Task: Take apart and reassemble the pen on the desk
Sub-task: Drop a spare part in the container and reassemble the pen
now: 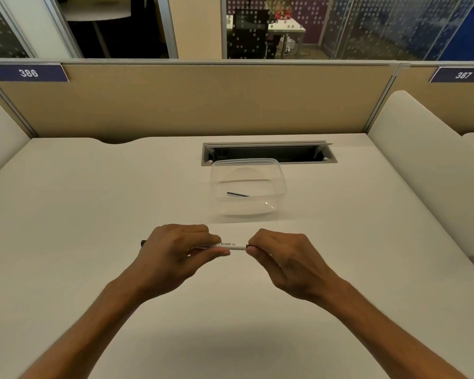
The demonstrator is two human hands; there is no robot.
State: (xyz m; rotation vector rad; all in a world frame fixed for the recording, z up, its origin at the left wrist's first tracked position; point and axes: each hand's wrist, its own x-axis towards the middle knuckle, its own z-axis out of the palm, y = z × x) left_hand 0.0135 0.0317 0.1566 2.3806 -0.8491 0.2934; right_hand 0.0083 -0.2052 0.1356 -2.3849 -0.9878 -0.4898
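— Above the front-middle of the desk (93,187) we hold the pen (237,246) level, lifted off the surface, running left to right between both hands.

— How do we grip it?

— Our left hand (175,253) is wrapped around the left part of the white barrel, fingers curled over the top and thumb pressed underneath. A dark end sticks out past that hand on its left side. Our right hand (279,258) pinches the dark right end of the pen between thumb and fingertips, the other fingers folded in.

— Can we read anything on it?

— Part of the print shows on the bare stretch between our hands: "BOARD", with more letters hidden under the left fingers.

— What else sits on the desk?

— Toward the back, right of the middle, a clear plastic tub (281,184) stands open, well apart from our hands. Inside it lies a thin dark stick (237,194), slanted; we cannot tell what it is. Just behind the tub, a metal cable slot (268,151) is set into the desk near the back edge, its flap raised.
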